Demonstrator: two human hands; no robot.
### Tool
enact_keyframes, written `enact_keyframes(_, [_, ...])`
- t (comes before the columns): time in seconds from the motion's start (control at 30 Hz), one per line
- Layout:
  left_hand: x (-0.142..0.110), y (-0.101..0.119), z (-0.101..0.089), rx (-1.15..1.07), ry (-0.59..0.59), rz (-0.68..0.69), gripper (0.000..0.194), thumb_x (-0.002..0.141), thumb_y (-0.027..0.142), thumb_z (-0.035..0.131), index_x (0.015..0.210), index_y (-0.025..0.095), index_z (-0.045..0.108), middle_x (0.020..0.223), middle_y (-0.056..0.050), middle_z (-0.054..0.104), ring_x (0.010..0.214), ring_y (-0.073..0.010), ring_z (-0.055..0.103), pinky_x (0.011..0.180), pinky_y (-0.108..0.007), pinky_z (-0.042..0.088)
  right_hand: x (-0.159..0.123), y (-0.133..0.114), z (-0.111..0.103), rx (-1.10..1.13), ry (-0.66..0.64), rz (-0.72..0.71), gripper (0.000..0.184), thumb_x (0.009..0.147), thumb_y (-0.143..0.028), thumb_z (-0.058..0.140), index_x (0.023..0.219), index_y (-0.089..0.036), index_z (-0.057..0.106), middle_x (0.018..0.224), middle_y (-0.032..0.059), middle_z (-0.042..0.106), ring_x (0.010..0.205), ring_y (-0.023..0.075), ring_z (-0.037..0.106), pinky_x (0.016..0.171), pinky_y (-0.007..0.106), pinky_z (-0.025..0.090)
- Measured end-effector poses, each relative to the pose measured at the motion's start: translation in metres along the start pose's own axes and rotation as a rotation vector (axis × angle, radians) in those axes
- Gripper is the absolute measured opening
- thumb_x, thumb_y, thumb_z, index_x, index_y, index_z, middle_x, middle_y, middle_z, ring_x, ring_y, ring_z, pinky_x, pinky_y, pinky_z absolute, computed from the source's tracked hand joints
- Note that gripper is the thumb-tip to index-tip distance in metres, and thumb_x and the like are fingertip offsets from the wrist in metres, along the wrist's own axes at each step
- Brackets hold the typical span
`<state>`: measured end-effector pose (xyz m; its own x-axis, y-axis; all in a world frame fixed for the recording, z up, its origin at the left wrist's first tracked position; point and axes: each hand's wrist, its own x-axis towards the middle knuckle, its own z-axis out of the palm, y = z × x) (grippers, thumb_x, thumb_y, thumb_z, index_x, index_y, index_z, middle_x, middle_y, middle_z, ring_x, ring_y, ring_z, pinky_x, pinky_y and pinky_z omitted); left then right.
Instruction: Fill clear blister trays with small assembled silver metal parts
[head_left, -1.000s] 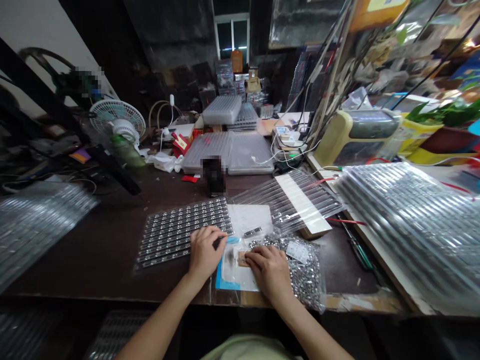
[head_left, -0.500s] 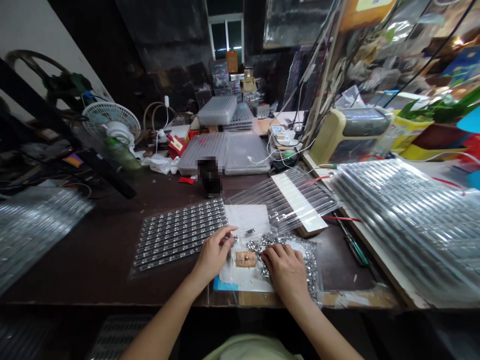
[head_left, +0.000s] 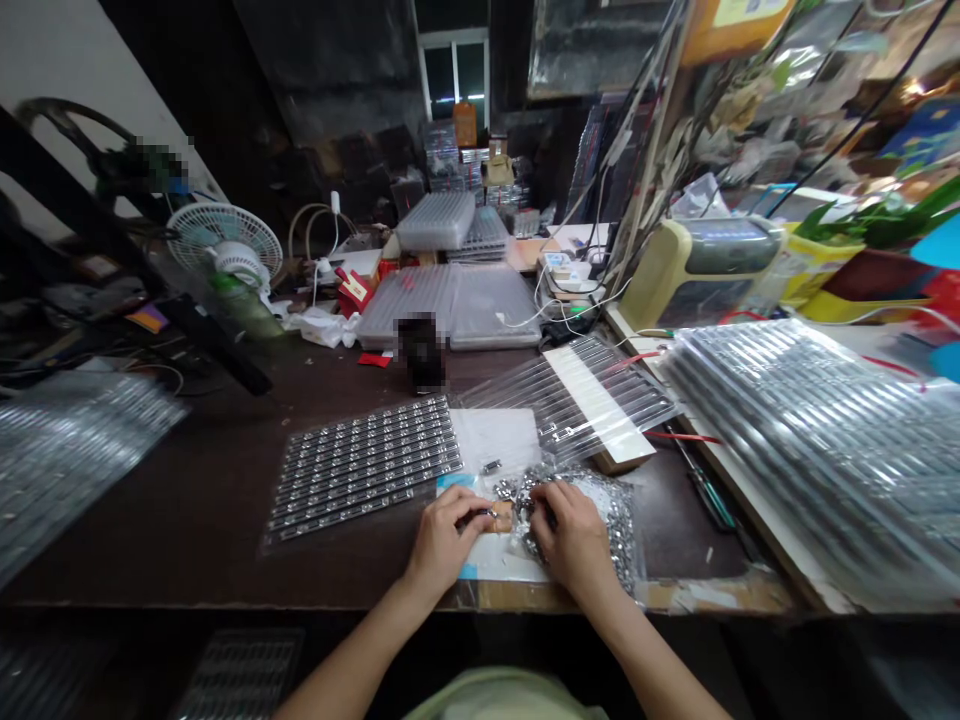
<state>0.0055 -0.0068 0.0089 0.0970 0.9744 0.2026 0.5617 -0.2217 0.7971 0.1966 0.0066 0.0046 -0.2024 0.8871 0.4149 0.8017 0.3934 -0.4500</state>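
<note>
My left hand point(head_left: 444, 537) is closed in a pinch at the left side of a small orange-brown block point(head_left: 504, 518). A small shiny metal piece shows at its fingertips, over the block. My right hand point(head_left: 574, 532) has its fingers curled together at the clear bag of small metal parts point(head_left: 621, 530); what they hold, if anything, is hidden. Under the block lies a white sheet point(head_left: 495, 562) with blue patches. Left of it lies a clear tray point(head_left: 360, 465) with rows of dark strips carrying shiny pieces. One small dark metal piece point(head_left: 492, 467) lies beyond the block.
A clear ribbed tray point(head_left: 517, 395) lies behind, crossed by a white bar point(head_left: 596, 400). Stacked clear trays point(head_left: 817, 450) stand at right, more point(head_left: 82, 440) at left. A green-handled screwdriver point(head_left: 712, 500) lies at right. Behind are a fan point(head_left: 225, 240) and a dark pixelated object point(head_left: 422, 352).
My left hand has moved right, from the strip tray to the block, with a small metal piece now at its fingertips. My right hand has left the block for the bag of metal parts.
</note>
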Motion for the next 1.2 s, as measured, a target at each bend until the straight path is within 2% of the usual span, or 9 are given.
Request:
enact_keyframes(0.2, [-0.001,0.003,0.004,0.078,0.011,0.035,0.014,0.078,0.018,0.066,0.089,0.023,0.073,0.082,-0.004,0.065,0.078,-0.0171,0.062,0.072,-0.028,0.051,0.0,0.004,0.001,0.15,0.011,-0.015,0.016,0.089,-0.02,0.044,0.085,-0.021,0.059,0.08,0.0038,0.064,0.077,0.0172,0.059,0.07,0.028,0.047])
enact_keyframes(0.37, [-0.001,0.004,0.005,0.127,0.013,0.05,0.013,0.079,0.02,0.065,0.089,0.023,0.073,0.082,-0.004,0.065,0.078,-0.0178,0.062,0.071,-0.03,0.051,-0.001,0.004,0.002,0.181,-0.001,-0.029,0.026,0.09,-0.016,0.039,0.103,-0.021,0.062,0.092,0.0057,0.067,0.086,0.0174,0.062,0.075,0.028,0.048])
enact_keyframes(0.53, [0.001,0.003,0.005,0.091,-0.011,0.015,0.011,0.08,0.019,0.063,0.086,0.023,0.073,0.083,-0.004,0.066,0.08,-0.0187,0.062,0.072,-0.031,0.05,0.0,-0.008,-0.001,0.097,-0.045,0.034,0.018,0.09,-0.022,0.047,0.088,-0.021,0.065,0.08,0.0023,0.068,0.075,0.0152,0.061,0.069,0.026,0.043])
enact_keyframes(0.6, [0.001,0.0,0.004,0.012,0.043,-0.003,0.011,0.081,0.019,0.061,0.085,0.021,0.072,0.083,-0.004,0.066,0.08,-0.018,0.062,0.072,-0.03,0.05,0.002,-0.016,0.0,0.047,-0.072,0.02,0.013,0.088,-0.027,0.055,0.083,-0.023,0.066,0.078,0.0008,0.068,0.075,0.015,0.059,0.068,0.027,0.039])
enact_keyframes(0.7, [0.002,-0.005,0.002,-0.082,0.155,-0.03,0.013,0.083,0.02,0.058,0.086,0.018,0.071,0.085,-0.005,0.066,0.081,-0.0174,0.062,0.072,-0.028,0.05,0.004,-0.028,0.005,0.02,-0.09,-0.022,0.009,0.084,-0.03,0.062,0.08,-0.028,0.07,0.086,-0.0005,0.068,0.082,0.016,0.056,0.071,0.029,0.035])
enact_keyframes(0.8, [0.002,-0.008,0.0,-0.102,0.18,-0.024,0.015,0.084,0.024,0.057,0.086,0.018,0.07,0.085,-0.006,0.066,0.082,-0.0177,0.062,0.07,-0.027,0.05,0.005,-0.033,0.012,0.005,-0.085,-0.021,0.009,0.083,-0.031,0.063,0.08,-0.031,0.072,0.088,-0.0003,0.067,0.082,0.0166,0.052,0.072,0.031,0.032])
enact_keyframes(0.9, [0.002,-0.008,0.0,-0.108,0.172,-0.022,0.016,0.084,0.025,0.057,0.087,0.018,0.071,0.086,-0.006,0.066,0.082,-0.0176,0.062,0.067,-0.026,0.05,0.005,-0.034,0.015,0.007,-0.1,-0.034,0.01,0.084,-0.031,0.062,0.084,-0.033,0.072,0.087,-0.0002,0.066,0.083,0.0168,0.051,0.072,0.031,0.031])
enact_keyframes(1.03, [0.002,-0.008,0.001,-0.12,0.168,-0.039,0.015,0.084,0.025,0.058,0.087,0.018,0.071,0.086,-0.006,0.066,0.08,-0.0171,0.062,0.065,-0.025,0.049,0.004,-0.029,0.008,-0.046,-0.08,-0.044,0.009,0.084,-0.031,0.062,0.089,-0.032,0.07,0.088,0.0001,0.065,0.084,0.0174,0.049,0.073,0.031,0.03])
enact_keyframes(1.2, [0.003,-0.008,0.001,-0.131,0.139,-0.073,0.015,0.083,0.025,0.058,0.087,0.018,0.071,0.085,-0.006,0.066,0.076,-0.0162,0.062,0.061,-0.024,0.048,0.003,-0.018,-0.005,-0.242,-0.08,-0.01,0.011,0.083,-0.034,0.062,0.076,-0.026,0.066,0.079,0.0021,0.061,0.079,0.0186,0.047,0.071,0.033,0.028])
